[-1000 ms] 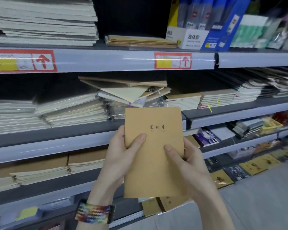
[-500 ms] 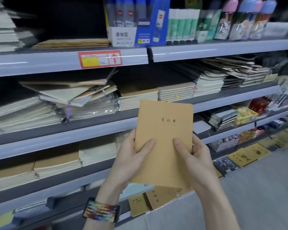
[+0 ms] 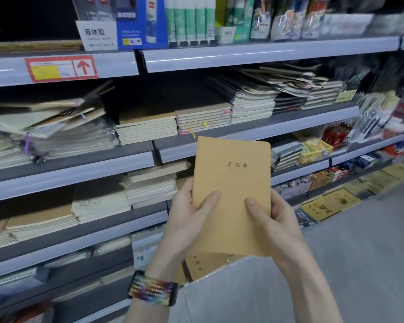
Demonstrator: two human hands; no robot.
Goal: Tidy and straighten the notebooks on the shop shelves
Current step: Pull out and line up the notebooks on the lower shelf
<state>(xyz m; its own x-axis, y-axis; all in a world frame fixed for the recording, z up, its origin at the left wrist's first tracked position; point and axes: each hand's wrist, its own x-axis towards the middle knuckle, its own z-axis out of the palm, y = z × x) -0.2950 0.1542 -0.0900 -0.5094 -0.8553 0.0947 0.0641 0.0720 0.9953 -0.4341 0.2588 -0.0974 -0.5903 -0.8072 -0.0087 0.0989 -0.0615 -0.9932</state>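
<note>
Meanwhile the view has swung to the right along the shop shelves (image 3: 254, 54): the red price label (image 3: 61, 68), which sat near the middle of the top shelf's front edge a second ago, is now toward its left end, and the right-hand bay fills the frame. On the middle shelf the slumped pile (image 3: 51, 120) at the left is still askew. The two kraft-covered stacks (image 3: 147, 129) beside the bay divider sit square, and the fanned notebooks (image 3: 289, 82) toward the right end sprawl over one another.

The kraft notebook (image 3: 231, 183) has travelled with the view. It is held upright with a slight tilt, in the air in front of the middle shelf's front edge, touching no shelf. The left hand (image 3: 187, 220) and right hand (image 3: 273, 222) grip its lower half as before, thumbs pressed on the cover and fingers curled behind. A woven wristband (image 3: 153, 291) circles the left wrist.

Judging by this, the notebook is being carried in search of its home. The matching kraft stacks look the likely spot, but it is not yet placed
</note>
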